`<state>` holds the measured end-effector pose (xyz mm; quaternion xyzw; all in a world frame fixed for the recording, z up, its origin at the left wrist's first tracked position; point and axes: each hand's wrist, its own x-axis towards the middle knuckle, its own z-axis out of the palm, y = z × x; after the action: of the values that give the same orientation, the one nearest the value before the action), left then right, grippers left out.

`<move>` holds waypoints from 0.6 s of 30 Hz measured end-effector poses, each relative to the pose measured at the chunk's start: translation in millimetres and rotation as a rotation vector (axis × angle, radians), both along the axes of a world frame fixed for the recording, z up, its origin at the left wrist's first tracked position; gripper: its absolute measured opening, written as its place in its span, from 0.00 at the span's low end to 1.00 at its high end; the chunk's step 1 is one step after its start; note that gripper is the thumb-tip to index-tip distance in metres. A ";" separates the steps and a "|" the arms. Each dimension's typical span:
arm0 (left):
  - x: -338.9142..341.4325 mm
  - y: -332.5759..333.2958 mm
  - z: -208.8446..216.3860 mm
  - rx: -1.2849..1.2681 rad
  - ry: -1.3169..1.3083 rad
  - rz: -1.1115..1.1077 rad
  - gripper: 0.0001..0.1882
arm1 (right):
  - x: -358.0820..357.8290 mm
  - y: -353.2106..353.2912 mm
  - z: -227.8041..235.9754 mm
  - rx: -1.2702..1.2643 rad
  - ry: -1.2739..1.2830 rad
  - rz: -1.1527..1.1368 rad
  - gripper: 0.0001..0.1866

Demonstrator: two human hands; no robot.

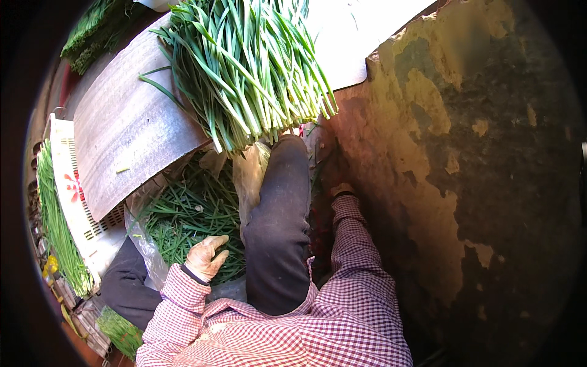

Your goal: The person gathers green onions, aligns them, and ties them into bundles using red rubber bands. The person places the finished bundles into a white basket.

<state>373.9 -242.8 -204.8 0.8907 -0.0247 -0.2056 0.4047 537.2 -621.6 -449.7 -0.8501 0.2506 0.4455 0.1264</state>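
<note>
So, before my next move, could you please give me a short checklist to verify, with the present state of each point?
1. Left hand empty: ok; fingers apart, nothing seen in it.
2. Right hand empty: cannot tell; its grip does not show.
3. Plastic bag open: ok; loose green leaves show inside.
4. Stalk pile within the near edge of the grey board: not ok; its pale ends overhang.
5. Grey board free of scraps: not ok; a small leaf bit lies there.
</note>
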 end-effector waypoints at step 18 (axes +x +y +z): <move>-26.5 -5.8 15.5 -0.001 -0.036 -0.025 0.17 | 8.2 10.4 18.4 -0.001 -0.115 0.085 0.25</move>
<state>347.3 -248.6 -189.4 0.8935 -0.0434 -0.1948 0.4022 545.4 -611.2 -431.3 -0.8842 0.2068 0.4008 0.1214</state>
